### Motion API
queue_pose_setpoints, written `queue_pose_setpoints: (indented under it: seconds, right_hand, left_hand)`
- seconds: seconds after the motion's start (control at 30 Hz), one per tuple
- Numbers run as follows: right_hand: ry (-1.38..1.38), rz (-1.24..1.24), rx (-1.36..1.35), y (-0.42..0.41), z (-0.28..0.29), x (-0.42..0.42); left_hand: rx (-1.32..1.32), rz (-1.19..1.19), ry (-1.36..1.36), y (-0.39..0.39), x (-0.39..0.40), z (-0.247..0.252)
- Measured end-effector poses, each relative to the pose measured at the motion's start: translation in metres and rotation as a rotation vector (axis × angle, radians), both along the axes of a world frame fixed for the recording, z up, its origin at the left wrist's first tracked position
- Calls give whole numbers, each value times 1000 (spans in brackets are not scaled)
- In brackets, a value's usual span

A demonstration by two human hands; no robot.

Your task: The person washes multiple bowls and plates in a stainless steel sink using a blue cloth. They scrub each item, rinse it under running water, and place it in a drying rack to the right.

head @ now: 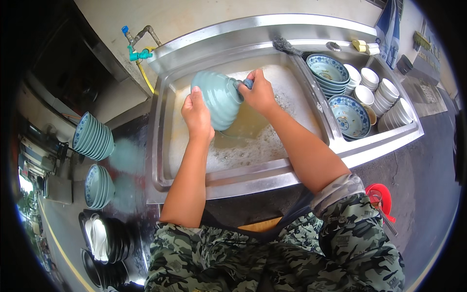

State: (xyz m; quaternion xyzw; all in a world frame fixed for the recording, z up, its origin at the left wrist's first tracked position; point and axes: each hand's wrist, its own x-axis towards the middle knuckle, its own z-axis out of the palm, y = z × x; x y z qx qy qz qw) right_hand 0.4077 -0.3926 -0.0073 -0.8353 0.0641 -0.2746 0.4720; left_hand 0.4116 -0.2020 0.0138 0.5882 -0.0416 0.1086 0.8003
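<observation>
Over the left basin of a stainless steel sink (233, 175), my left hand (197, 115) grips a pale celadon ribbed bowl (217, 100) near its rim. The bowl is tipped on its side, its foot turned towards my right hand (259, 91). A small blue-grey scrubbing pad or cloth (248, 83) is pinched in my right fingers at the bowl's foot; its exact kind is partly hidden. Below the bowl, the basin holds cloudy soapy water (251, 146) with foam on it.
Blue-patterned bowls (349, 116) and stacked white cups (386, 91) fill the right basin. Steel wool (286, 46) lies on the back ledge. Left stand stacked bowls (94, 137), white spoons (96, 233) and black dishes (122, 237). A green tap (138, 54) juts out behind.
</observation>
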Motion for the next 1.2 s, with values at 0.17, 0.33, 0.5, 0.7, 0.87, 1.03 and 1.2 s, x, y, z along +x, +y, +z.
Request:
queue_pose_setpoints:
  seconds: [0.17, 0.33, 0.5, 0.7, 0.87, 1.03, 1.2]
  right_hand:
    - [91, 193, 439, 4, 13, -6]
    - [313, 383, 394, 4, 31, -23]
    - [474, 463, 144, -15, 38, -25]
    - [60, 330, 79, -6, 20, -15]
    - [-25, 123, 98, 5, 15, -13]
    - [78, 147, 284, 8, 14, -10]
    - [-65, 150, 215, 12, 21, -14]
  left_hand:
    - [54, -23, 175, 3, -2, 7]
    - [42, -12, 189, 11, 2, 7]
    - [-35, -30, 258, 11, -6, 16]
    - [-146, -147, 309, 13, 0, 10]
    - [-116, -170, 317, 5, -10, 19]
    - [-83, -125, 254, 8, -6, 13]
    - [-118, -146, 246, 12, -7, 16]
